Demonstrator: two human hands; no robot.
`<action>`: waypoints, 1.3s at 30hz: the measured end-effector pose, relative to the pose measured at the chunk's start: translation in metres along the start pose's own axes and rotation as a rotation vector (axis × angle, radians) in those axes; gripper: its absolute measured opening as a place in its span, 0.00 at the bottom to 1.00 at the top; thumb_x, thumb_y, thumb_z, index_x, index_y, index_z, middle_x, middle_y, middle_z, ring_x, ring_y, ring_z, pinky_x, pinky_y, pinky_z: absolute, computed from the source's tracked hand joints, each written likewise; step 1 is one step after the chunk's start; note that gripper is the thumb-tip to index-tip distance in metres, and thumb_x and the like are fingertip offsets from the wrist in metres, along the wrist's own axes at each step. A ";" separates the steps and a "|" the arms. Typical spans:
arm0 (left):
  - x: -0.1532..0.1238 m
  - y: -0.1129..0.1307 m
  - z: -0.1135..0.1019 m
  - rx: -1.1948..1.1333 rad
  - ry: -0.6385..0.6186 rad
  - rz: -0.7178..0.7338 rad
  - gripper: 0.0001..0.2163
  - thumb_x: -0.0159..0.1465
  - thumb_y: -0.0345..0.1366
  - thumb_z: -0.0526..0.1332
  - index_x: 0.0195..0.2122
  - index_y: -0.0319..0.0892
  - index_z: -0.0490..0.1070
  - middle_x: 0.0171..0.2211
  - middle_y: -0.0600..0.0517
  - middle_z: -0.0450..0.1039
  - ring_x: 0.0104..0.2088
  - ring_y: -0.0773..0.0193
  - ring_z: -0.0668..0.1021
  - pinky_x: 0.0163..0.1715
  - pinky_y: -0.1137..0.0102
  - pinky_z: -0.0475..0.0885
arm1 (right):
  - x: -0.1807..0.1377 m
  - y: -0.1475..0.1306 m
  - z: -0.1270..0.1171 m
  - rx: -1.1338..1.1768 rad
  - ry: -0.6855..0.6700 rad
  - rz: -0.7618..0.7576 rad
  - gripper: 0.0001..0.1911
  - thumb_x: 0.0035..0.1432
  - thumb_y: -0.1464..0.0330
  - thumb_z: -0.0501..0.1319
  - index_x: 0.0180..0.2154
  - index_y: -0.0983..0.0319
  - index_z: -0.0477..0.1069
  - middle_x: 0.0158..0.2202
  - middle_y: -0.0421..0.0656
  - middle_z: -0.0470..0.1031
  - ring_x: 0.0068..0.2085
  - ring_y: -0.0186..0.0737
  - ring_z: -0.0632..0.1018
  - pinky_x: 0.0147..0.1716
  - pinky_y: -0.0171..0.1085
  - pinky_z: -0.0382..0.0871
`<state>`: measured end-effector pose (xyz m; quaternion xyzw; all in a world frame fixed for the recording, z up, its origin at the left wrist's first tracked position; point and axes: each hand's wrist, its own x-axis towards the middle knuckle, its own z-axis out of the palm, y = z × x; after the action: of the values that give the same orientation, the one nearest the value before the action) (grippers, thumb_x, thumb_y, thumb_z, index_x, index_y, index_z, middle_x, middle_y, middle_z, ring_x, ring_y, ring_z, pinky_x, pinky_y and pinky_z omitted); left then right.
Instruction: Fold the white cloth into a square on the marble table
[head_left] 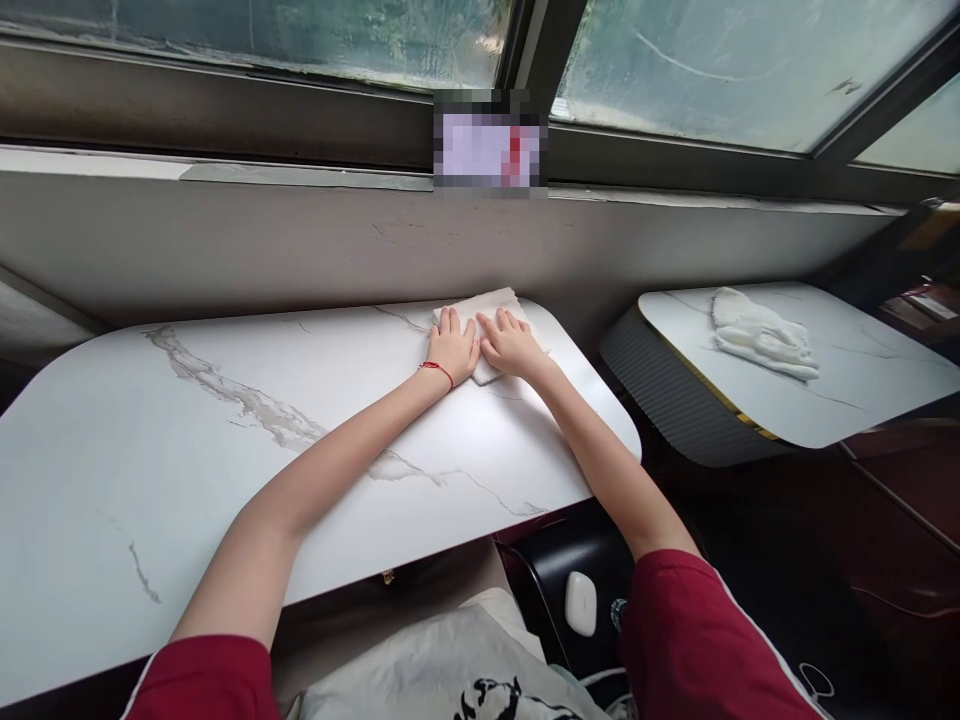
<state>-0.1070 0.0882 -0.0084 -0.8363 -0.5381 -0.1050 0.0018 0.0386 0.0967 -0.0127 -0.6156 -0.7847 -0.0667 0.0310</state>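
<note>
A folded white cloth (491, 302) lies near the far right part of the white, grey-veined tabletop (225, 480). My left hand (453, 346), with a red string bracelet at the wrist, rests flat on the cloth's left side, fingers stretched out. Beside it, my right hand (511, 343) presses flat on the cloth too, its fingers slightly spread. The hands nearly touch at the thumbs, and neither is wrapped round the cloth. Parts of the cloth are hidden under both palms.
On a second marble-patterned table (862, 400) to the right sits a crumpled white cloth (763, 335). The wall (300, 240) and windows rise behind the tabletop. Below its near edge, a white rounded case (580, 603) rests on a black surface (547, 560).
</note>
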 end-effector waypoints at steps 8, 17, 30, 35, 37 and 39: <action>-0.032 0.033 -0.018 0.162 -0.096 0.056 0.25 0.69 0.37 0.53 0.64 0.29 0.62 0.67 0.26 0.56 0.68 0.36 0.60 0.62 0.47 0.58 | -0.066 0.005 0.000 -0.030 0.140 -0.088 0.27 0.70 0.67 0.44 0.66 0.66 0.60 0.63 0.60 0.64 0.63 0.54 0.65 0.58 0.48 0.60; -0.096 0.097 -0.002 0.121 -0.095 0.337 0.27 0.68 0.36 0.55 0.65 0.24 0.59 0.66 0.24 0.56 0.67 0.37 0.61 0.63 0.43 0.56 | -0.206 0.000 0.008 0.082 0.352 0.138 0.25 0.70 0.64 0.45 0.65 0.59 0.62 0.62 0.55 0.64 0.62 0.52 0.67 0.57 0.50 0.62; -0.108 0.098 0.004 0.144 0.045 0.591 0.27 0.70 0.41 0.52 0.63 0.25 0.62 0.62 0.24 0.63 0.63 0.37 0.68 0.58 0.47 0.63 | -0.226 -0.027 0.014 0.085 0.369 0.446 0.25 0.69 0.63 0.44 0.63 0.60 0.63 0.64 0.60 0.61 0.66 0.59 0.62 0.59 0.59 0.56; -0.089 0.085 0.020 0.039 0.126 0.607 0.28 0.71 0.43 0.49 0.64 0.25 0.61 0.61 0.26 0.65 0.63 0.38 0.68 0.58 0.47 0.62 | -0.204 0.013 0.014 0.171 0.272 0.310 0.27 0.69 0.60 0.43 0.64 0.59 0.61 0.66 0.58 0.59 0.68 0.55 0.60 0.61 0.58 0.53; -0.078 0.077 0.026 -0.018 0.132 0.617 0.30 0.71 0.46 0.49 0.65 0.25 0.59 0.63 0.26 0.62 0.65 0.39 0.66 0.60 0.47 0.61 | -0.190 0.031 0.014 0.189 0.221 0.268 0.27 0.69 0.60 0.43 0.65 0.58 0.60 0.67 0.58 0.57 0.69 0.55 0.58 0.62 0.59 0.52; -0.067 0.067 0.030 -0.053 0.117 0.624 0.32 0.71 0.49 0.50 0.66 0.25 0.57 0.65 0.25 0.59 0.67 0.40 0.63 0.62 0.49 0.60 | -0.171 0.049 0.015 0.208 0.163 0.218 0.28 0.69 0.60 0.42 0.65 0.57 0.59 0.69 0.56 0.56 0.69 0.55 0.57 0.63 0.60 0.52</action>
<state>-0.0683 0.0032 -0.0418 -0.9534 -0.2515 -0.1612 0.0429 0.1277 -0.0547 -0.0462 -0.6830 -0.7108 -0.0309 0.1651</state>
